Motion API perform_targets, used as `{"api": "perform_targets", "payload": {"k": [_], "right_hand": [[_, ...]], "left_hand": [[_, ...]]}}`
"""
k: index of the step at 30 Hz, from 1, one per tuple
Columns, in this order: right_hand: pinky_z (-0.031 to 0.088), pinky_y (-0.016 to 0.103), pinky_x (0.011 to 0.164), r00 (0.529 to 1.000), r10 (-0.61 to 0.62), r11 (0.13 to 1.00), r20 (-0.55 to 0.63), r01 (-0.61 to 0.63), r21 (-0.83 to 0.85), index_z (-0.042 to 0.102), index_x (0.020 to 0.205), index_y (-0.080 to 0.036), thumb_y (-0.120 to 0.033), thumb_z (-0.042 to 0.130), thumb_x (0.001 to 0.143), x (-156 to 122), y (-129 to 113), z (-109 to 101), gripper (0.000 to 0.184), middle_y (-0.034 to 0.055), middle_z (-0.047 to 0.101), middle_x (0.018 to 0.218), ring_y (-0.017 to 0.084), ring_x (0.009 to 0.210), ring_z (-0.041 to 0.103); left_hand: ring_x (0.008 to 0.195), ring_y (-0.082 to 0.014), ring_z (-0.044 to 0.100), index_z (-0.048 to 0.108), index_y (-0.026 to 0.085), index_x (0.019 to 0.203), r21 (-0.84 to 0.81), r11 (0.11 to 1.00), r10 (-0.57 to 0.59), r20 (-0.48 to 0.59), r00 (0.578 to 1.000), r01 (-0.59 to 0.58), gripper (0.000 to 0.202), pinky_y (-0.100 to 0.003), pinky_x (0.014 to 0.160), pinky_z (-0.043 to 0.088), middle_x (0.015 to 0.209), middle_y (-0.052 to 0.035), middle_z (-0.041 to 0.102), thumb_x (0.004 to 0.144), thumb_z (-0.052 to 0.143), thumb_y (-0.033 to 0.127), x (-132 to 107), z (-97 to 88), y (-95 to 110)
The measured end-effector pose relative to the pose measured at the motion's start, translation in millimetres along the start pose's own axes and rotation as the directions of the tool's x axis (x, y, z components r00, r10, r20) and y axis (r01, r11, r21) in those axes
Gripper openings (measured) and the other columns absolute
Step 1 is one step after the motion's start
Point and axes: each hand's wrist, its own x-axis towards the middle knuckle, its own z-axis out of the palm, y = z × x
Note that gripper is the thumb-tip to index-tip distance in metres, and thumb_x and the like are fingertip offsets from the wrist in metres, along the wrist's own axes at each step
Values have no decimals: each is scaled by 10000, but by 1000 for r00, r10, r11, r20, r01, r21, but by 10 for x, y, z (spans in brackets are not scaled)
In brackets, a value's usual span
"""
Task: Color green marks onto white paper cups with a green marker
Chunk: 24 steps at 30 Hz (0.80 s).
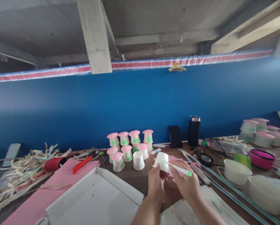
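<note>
My left hand [155, 179] is closed around a white paper cup [161, 159], holding it tilted above the table. Between the fingers of my right hand [186, 178] is a white marker pen [180, 168] with a green end. Its tip meets the side of the cup, where a faint green mark shows. Just left of the hands stands a plain white paper cup [138, 161], upside down. Beyond it are several upturned cups with pink paper discs on top and green patches, such as this decorated cup [118, 162].
A white box lid [95, 193] lies front left on pink paper [43, 200], near red-handled scissors [82, 164]. At the back stand a phone [175, 136] and a black flask [194, 132]. White bowls [237, 172] and blue-grey rods [224, 184] are on the right.
</note>
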Motion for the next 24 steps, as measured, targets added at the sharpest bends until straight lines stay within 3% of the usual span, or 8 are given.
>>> {"api": "perform_targets", "payload": {"k": [4,13,19,24], "right_hand": [[489,303,747,991,105,994,78,-105,-1,672,891,-209,-371,491,852,-11,-31,-5,245,56,706,866,205,825,648],[461,326,809,999,-34,999,-24,34,-2,658,912,-222,-345,501,853,-11,37,22,208,48,689,908,201,885,627],[475,322,752,992,111,994,63,-111,2,659,858,-202,-397,487,851,-13,18,4,261,62,699,834,217,809,641],[455,323,819,997,72,996,30,-73,40,659,915,-200,-378,483,859,-15,13,19,257,66,692,902,211,874,630]], "left_hand": [[630,-146,536,588,164,676,24,1000,-1,-7,1000,1,262,-277,643,432,672,-36,588,645,685,405,-3,3,11],[613,-150,528,613,145,718,25,1000,3,42,999,-4,302,-276,609,414,646,-37,587,629,694,422,-25,17,16],[595,-137,515,612,150,669,12,1000,15,27,1000,-15,265,-270,611,417,625,-28,579,648,689,403,-18,-12,14],[584,-132,512,614,139,682,-20,1000,15,28,999,-14,284,-271,600,426,635,-28,581,626,707,403,13,-17,-9]]}}
